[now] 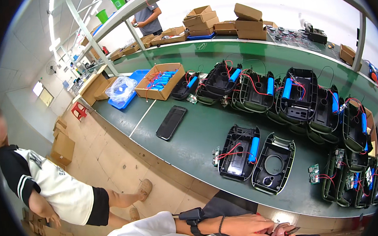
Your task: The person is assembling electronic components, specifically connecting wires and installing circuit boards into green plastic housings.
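My left hand (251, 226) is at the lower edge, below the bench front, with a white sleeve, a black wrist device and a thin bracelet. Its fingers curl around a small part with a red wire (265, 231). Only the fingers of my right hand (284, 234) show. They meet the left hand and pinch a thin metal tool (293, 230). On the green bench (198, 134) just above the hands lie a black housing half with a blue cell (238, 151) and red wires, and an empty housing half (273, 162).
A black phone (171, 122) lies left of the housings. Farther back are a row of open housings (282, 93), a cardboard box of blue cells (160, 81) and a blue tray with a plastic bag (122, 89). Circuit boards (314, 173) lie right. A person (50, 187) stands left.
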Motion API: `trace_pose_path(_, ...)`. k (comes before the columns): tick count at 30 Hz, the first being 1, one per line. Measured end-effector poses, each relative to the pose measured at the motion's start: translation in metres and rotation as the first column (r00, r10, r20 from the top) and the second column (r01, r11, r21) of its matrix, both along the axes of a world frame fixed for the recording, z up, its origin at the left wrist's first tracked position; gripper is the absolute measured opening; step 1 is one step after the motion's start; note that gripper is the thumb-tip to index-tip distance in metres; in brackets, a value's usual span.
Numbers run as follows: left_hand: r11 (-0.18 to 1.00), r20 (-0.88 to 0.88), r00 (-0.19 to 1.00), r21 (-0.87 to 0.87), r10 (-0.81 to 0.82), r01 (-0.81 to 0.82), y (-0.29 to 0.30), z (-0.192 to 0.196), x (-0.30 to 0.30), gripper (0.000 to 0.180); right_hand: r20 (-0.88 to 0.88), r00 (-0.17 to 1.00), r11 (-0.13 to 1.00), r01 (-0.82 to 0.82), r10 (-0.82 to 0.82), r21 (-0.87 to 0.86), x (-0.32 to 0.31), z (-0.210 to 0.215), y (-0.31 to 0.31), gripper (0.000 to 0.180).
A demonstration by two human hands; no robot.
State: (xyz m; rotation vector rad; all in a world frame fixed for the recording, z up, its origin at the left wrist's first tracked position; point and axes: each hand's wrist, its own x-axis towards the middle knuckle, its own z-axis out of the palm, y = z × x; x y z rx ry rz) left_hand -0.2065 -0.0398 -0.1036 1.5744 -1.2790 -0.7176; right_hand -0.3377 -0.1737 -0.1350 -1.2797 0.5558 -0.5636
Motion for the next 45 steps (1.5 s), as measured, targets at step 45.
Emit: trace_pose_path(45,0.962,0.32,0.946,-0.271,0.055,0.036,-0.054,0.038,0.093,0.065,0.41,0.905,0.988,-0.145,0.112,0.05,0.133,0.055,-0.07,0.036)
